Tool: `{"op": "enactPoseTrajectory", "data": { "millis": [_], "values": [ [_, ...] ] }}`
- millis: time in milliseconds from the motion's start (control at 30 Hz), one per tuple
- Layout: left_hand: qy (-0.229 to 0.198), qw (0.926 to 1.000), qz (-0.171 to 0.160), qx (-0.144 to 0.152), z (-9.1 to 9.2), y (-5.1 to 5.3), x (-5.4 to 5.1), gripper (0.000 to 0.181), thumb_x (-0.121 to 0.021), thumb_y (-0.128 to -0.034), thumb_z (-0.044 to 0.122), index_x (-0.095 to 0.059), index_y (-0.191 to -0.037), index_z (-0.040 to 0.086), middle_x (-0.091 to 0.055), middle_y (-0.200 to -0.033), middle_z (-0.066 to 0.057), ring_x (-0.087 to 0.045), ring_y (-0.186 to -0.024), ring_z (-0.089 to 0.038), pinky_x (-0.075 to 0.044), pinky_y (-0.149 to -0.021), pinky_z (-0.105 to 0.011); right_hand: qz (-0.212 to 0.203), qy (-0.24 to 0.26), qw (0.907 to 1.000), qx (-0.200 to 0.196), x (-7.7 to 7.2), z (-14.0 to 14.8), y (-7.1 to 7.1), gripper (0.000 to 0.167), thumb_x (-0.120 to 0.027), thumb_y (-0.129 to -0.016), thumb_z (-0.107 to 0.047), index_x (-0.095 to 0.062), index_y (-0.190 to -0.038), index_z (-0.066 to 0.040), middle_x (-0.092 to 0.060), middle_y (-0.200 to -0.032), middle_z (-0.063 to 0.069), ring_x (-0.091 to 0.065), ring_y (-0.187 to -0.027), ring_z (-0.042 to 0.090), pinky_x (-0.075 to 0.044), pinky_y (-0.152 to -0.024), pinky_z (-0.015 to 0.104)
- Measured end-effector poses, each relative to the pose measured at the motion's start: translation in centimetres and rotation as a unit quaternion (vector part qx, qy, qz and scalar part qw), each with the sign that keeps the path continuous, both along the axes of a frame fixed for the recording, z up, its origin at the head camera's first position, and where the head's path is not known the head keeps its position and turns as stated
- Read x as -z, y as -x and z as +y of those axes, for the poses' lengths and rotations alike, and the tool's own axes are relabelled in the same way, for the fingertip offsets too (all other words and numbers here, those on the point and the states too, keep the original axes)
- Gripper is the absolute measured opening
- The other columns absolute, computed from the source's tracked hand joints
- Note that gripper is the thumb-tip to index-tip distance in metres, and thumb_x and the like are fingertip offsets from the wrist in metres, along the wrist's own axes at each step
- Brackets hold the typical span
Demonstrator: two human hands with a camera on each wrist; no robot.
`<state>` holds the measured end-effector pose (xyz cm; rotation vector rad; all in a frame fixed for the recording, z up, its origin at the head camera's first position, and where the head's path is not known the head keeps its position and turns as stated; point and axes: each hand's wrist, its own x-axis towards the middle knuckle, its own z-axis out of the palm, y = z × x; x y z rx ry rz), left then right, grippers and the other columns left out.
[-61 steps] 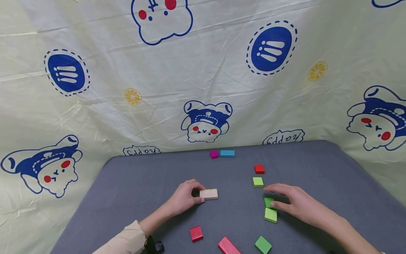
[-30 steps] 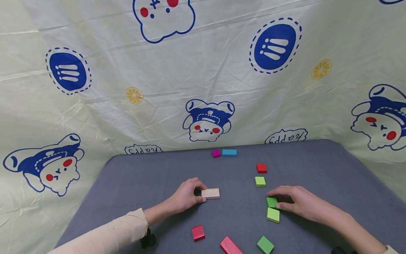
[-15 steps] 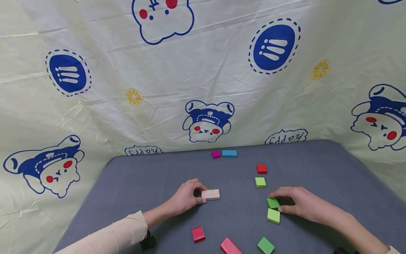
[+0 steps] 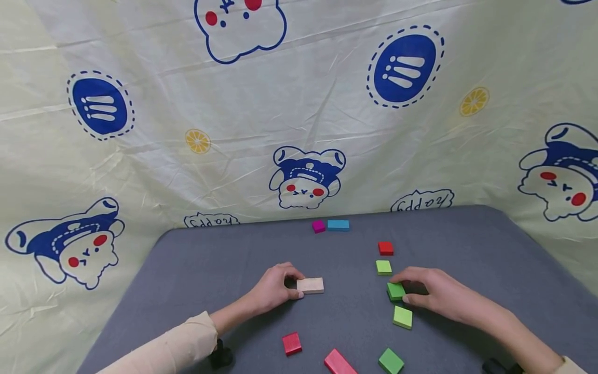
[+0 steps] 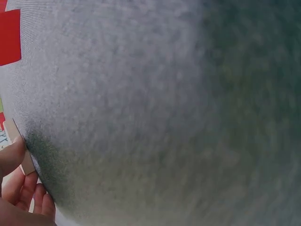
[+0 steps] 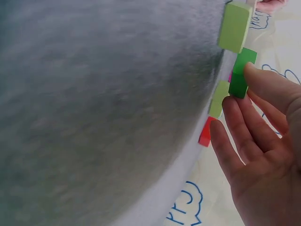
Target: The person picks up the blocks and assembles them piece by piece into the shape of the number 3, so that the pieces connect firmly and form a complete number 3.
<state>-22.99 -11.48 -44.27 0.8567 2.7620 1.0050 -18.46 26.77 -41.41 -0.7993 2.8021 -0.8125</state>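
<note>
My left hand [image 4: 273, 291] pinches the left end of a pale wooden block [image 4: 310, 285] at the middle of the table; the left wrist view shows thumb and fingers on that block [image 5: 27, 162]. On the right, my right hand [image 4: 436, 291] holds a green block [image 4: 395, 292] between thumb and fingers. In the right wrist view this green block [image 6: 242, 73] appears raised off the cloth. Just in front of it lies a yellow-green block [image 4: 403, 317], apart from it. Behind it sit another yellow-green block [image 4: 383, 268] and a red block [image 4: 385, 248].
Near the front edge lie a red block [image 4: 291, 344], a longer pinkish-red block [image 4: 339, 361] and a darker green block [image 4: 391, 361]. A magenta block [image 4: 318, 226] and a blue block [image 4: 338, 225] lie at the far edge. Behind the grey table [image 4: 210, 259] hangs a printed curtain [image 4: 154, 171].
The right hand first closed on the green block, then lifted it and shifted it back and slightly left, away from the yellow-green block it lay against. The left hand keeps its hold in place.
</note>
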Motion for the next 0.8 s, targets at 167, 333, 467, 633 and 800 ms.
{"op": "enactPoseTrajectory", "data": {
  "millis": [167, 333, 467, 633, 800],
  "values": [
    [-0.003, 1.0000, 0.009, 0.000, 0.1, 0.0, 0.0, 0.024, -0.080, -0.0819, 0.013, -0.073, -0.104, 0.010, -0.062, -0.099, 0.004, -0.056, -0.097, -0.017, -0.045, -0.089, -0.037, 0.012, 0.018, 0.9997, -0.015, -0.3, -0.8, 0.3, 0.034, -0.073, -0.089, -0.020, -0.066, -0.121, -0.022, -0.063, -0.116, -0.011, -0.059, -0.100, 0.009, -0.050, -0.083, 0.035],
    [-0.002, 1.0000, 0.008, -0.002, 0.0, -0.1, 0.1, 0.024, -0.080, -0.0820, 0.013, -0.073, -0.104, 0.009, -0.063, -0.100, 0.004, -0.056, -0.098, -0.018, -0.045, -0.089, -0.037, -0.005, 0.023, 0.9995, -0.023, -0.5, -1.9, 0.8, 0.034, -0.072, -0.090, -0.021, -0.065, -0.124, -0.023, -0.062, -0.118, -0.010, -0.060, -0.101, 0.010, -0.051, -0.083, 0.036],
    [-0.005, 1.0000, 0.006, -0.003, 0.0, -0.2, 0.0, 0.023, -0.079, -0.0832, 0.012, -0.073, -0.105, 0.009, -0.062, -0.101, 0.004, -0.055, -0.098, -0.018, -0.045, -0.088, -0.037, 0.000, 0.015, 0.9995, -0.027, -0.6, -2.7, 1.1, 0.035, -0.073, -0.090, -0.018, -0.065, -0.123, -0.022, -0.062, -0.118, -0.010, -0.060, -0.101, 0.011, -0.051, -0.084, 0.037],
    [-0.006, 1.0000, 0.005, -0.002, 0.0, -0.3, 0.0, 0.022, -0.079, -0.0826, 0.011, -0.073, -0.104, 0.009, -0.063, -0.100, 0.004, -0.054, -0.097, -0.018, -0.045, -0.088, -0.037, -0.004, 0.010, 0.9992, -0.039, -0.6, -3.8, 1.4, 0.035, -0.072, -0.090, -0.015, -0.065, -0.124, -0.020, -0.062, -0.118, -0.009, -0.061, -0.103, 0.013, -0.051, -0.086, 0.039],
    [-0.003, 1.0000, 0.003, -0.007, 0.1, -0.2, 0.0, 0.022, -0.079, -0.0829, 0.011, -0.073, -0.104, 0.009, -0.062, -0.099, 0.005, -0.055, -0.096, -0.018, -0.045, -0.088, -0.037, 0.002, 0.014, 0.9987, -0.049, -0.6, -4.9, 1.6, 0.034, -0.072, -0.090, -0.015, -0.066, -0.124, -0.019, -0.062, -0.116, -0.010, -0.060, -0.103, 0.011, -0.051, -0.087, 0.039]
  ]
}}
